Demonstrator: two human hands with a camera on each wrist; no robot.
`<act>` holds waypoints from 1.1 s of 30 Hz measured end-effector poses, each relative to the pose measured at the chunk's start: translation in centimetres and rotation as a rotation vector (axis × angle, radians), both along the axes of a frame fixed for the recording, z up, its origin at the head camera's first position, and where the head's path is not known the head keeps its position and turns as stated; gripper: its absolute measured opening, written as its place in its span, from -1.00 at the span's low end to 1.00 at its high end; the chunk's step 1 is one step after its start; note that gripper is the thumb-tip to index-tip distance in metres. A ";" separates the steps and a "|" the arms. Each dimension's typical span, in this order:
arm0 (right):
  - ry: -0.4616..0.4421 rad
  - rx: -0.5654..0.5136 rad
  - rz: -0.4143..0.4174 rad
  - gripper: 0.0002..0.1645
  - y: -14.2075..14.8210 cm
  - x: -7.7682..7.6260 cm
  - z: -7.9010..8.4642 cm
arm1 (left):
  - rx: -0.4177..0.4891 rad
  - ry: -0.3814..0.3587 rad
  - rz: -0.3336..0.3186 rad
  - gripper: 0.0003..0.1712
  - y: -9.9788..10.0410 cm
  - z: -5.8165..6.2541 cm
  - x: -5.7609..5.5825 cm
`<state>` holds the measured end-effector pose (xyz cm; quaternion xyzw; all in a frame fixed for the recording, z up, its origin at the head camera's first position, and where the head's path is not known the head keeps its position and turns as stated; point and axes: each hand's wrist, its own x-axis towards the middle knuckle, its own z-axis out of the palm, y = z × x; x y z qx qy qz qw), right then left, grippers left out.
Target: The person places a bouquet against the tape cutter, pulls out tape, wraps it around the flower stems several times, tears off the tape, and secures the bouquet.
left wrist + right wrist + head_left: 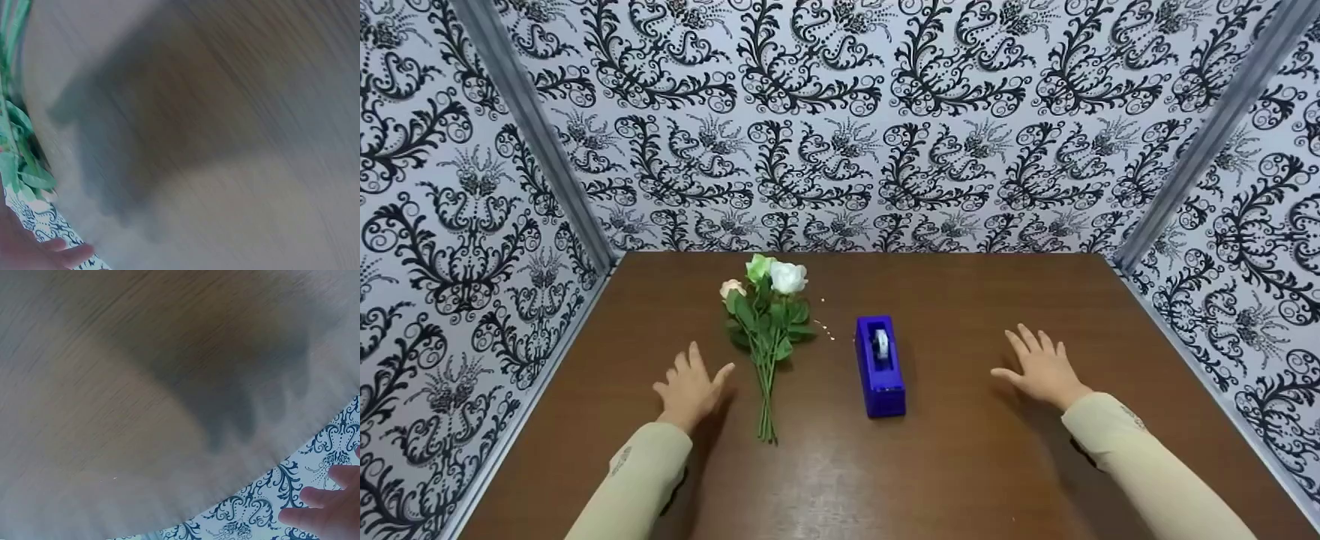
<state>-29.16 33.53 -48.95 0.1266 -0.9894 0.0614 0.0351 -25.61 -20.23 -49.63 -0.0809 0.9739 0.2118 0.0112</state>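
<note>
A bunch of artificial roses (771, 322) with white, pale green and peach heads lies on the brown table, stems toward the person. To its right stands a blue tape dispenser (880, 367) with a roll of tape in it. My left hand (690, 388) hovers just left of the stems, fingers spread, holding nothing. Well to the right of the dispenser, my right hand (1042, 369) is also spread over the table and holds nothing. The left wrist view shows leaves and stems (22, 152) at its left edge; the right wrist view shows fingers (318, 498) and the hand's shadow.
The brown wooden table (825, 480) is bordered at the back and both sides by panels with a black-and-white scroll pattern (840, 135). Small pale specks (826, 328) lie between the roses and the dispenser. Both forearms wear beige sleeves (649, 465).
</note>
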 end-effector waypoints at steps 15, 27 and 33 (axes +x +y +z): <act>0.002 -0.025 0.003 -0.08 -0.4 -0.3 -0.4 | 0.177 -0.157 -0.037 -0.19 4.6 0.0 -0.9; 0.042 -0.049 0.029 -0.13 -0.5 -0.7 -0.9 | 0.206 -0.111 -0.100 -0.54 7.0 -1.3 -0.8; 0.049 -0.052 0.029 -0.15 -0.6 -0.9 -1.1 | 0.191 -0.113 -0.088 -0.63 6.8 -1.4 -0.8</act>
